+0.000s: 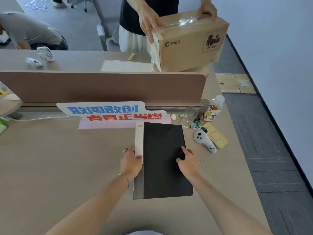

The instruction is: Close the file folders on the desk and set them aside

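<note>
A black file folder (162,167) with a white spine label lies closed on the beige desk (67,167), in front of me and slightly right of centre. My left hand (130,161) grips the folder's left spine edge, thumb over the white label. On the black cover rests my right hand (187,161), fingers curled against its right side. Only this one folder is in view.
A slogan sign (111,112) and a brown divider panel (101,87) stand behind the folder. To its right lie a glass (188,117), a bottle (213,108), a yellow phone (217,137) and a white controller (204,140). Across the divider a person holds a cardboard box (189,43).
</note>
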A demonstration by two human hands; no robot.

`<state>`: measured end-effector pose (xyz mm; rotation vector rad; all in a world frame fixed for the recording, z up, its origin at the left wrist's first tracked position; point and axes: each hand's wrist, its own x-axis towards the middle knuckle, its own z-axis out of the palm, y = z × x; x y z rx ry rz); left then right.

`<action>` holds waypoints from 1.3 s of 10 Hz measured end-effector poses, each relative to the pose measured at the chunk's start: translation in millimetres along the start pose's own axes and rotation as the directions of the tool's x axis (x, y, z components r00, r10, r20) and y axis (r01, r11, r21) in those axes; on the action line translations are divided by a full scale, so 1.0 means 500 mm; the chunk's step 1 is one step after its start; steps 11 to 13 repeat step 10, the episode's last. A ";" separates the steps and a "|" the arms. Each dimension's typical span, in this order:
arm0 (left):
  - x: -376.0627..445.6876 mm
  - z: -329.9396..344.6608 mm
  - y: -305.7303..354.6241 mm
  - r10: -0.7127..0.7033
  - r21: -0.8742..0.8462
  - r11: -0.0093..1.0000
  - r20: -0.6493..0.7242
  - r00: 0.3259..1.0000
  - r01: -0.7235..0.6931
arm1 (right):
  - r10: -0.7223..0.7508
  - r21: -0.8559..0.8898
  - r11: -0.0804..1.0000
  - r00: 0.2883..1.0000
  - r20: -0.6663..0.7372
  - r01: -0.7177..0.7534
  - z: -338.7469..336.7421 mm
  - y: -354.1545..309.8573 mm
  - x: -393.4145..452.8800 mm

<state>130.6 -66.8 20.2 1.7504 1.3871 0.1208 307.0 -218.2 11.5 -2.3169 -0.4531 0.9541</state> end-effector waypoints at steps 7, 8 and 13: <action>0.046 0.064 0.003 -0.183 -0.225 0.951 0.146 0.972 0.213 | 0.178 0.305 0.932 0.981 0.081 -0.195 0.016 -0.001 0.055; 0.040 0.051 0.016 -0.186 -0.275 0.934 0.170 0.968 0.227 | 0.112 0.215 0.969 0.992 0.052 -0.121 0.013 -0.004 0.044; 0.018 0.009 0.055 -0.215 -0.327 0.915 0.097 0.972 0.235 | 0.054 0.232 0.971 0.998 0.025 -0.058 -0.001 -0.028 0.014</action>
